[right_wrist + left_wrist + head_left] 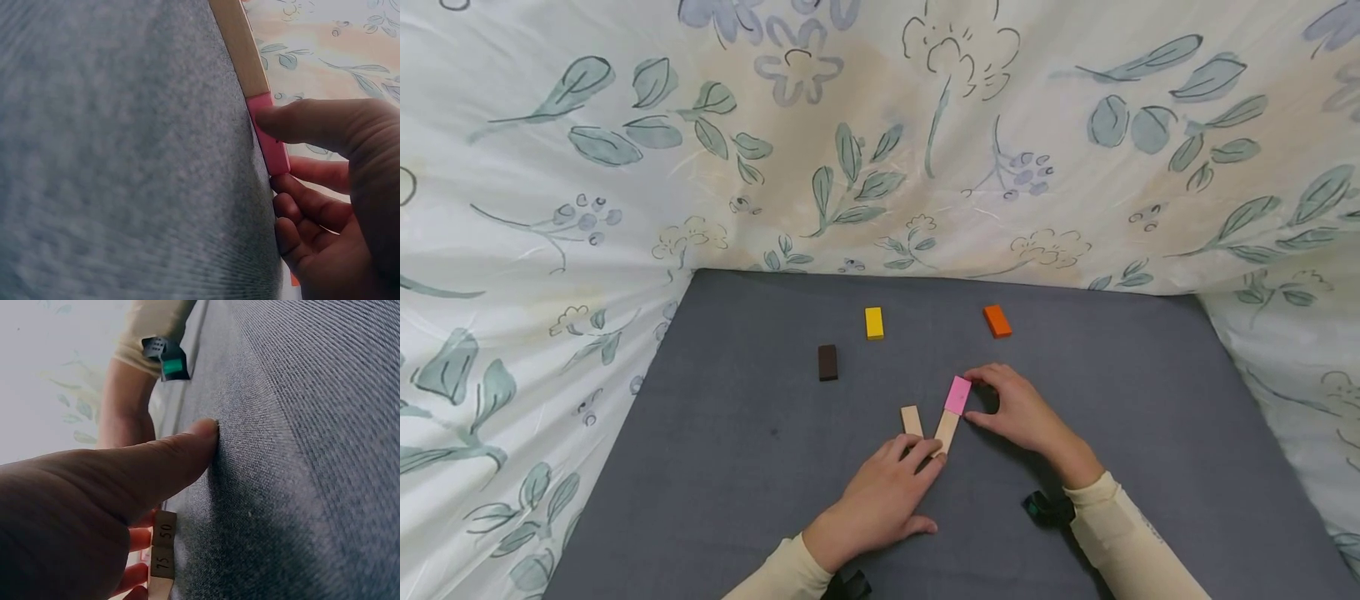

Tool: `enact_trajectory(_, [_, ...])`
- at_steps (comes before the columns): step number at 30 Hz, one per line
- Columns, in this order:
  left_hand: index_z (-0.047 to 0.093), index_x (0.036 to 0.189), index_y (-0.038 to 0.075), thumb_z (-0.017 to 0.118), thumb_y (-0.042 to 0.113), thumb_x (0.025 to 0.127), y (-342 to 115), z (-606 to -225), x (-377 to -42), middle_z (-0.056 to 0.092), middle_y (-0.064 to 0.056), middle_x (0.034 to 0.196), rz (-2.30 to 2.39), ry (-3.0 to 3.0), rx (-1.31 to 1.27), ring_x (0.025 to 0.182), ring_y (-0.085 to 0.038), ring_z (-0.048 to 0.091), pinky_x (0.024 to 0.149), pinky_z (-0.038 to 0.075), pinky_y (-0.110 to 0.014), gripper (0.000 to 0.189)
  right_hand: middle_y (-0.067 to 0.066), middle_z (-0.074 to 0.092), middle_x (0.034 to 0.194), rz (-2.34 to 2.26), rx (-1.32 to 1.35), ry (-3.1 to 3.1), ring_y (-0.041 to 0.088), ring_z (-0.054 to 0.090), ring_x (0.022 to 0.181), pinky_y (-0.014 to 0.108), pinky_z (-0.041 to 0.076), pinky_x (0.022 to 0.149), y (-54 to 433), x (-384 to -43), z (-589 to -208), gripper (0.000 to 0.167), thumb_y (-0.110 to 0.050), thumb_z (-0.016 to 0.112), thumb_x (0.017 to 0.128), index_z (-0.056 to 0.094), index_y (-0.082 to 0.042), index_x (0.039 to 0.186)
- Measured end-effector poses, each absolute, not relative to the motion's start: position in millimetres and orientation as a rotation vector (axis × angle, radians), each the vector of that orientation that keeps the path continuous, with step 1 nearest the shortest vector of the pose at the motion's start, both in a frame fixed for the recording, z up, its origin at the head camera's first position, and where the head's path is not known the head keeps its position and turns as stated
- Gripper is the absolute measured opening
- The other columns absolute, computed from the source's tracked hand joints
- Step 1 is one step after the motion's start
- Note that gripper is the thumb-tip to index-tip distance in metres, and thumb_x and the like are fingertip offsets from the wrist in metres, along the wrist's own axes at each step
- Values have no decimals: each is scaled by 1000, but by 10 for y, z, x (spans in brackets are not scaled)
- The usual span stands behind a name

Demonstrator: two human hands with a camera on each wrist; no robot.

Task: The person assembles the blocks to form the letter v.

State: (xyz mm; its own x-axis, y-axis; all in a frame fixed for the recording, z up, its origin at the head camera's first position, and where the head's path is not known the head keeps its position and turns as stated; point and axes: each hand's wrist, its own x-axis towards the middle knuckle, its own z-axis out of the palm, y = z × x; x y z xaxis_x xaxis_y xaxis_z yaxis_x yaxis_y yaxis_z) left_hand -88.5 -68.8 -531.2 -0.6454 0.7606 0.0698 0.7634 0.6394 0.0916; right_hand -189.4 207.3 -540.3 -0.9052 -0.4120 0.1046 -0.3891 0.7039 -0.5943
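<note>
In the head view, the left forearm (pixel 778 575) enters near seven o'clock, its left hand (pixel 887 496) lying back-up with fingers (pixel 913 457) reaching toward two o'clock and thumb (pixel 920 525) pointing away toward three. The right forearm (pixel 1131 542) enters between four and five; its right hand (pixel 1018 412) angles toward ten, thumb and index finger curved into a pinch, other fingers bent in the right wrist view.
</note>
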Motion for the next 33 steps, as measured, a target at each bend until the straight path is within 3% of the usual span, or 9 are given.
enact_trajectory(20, [61,153,16,85,69,85,-686,-5306,-868,50,-2,156,-182,-2829,-1305,136,-22,48,115,47,-39,89,5,67,133,-1099,-766,2837,25,65,111,51,58,92,2240,-1982,-5345,59,-6,91,88,69,-9,142])
enact_trajectory(33, [60,153,17,85,69,84,-699,-5323,-872,50,-2,156,-179,-2815,-1307,136,-21,48,115,47,-39,90,16,61,145,-1204,-694,2821,42,62,119,67,50,103,2654,-2332,-5096,64,-1,90,89,63,-4,147])
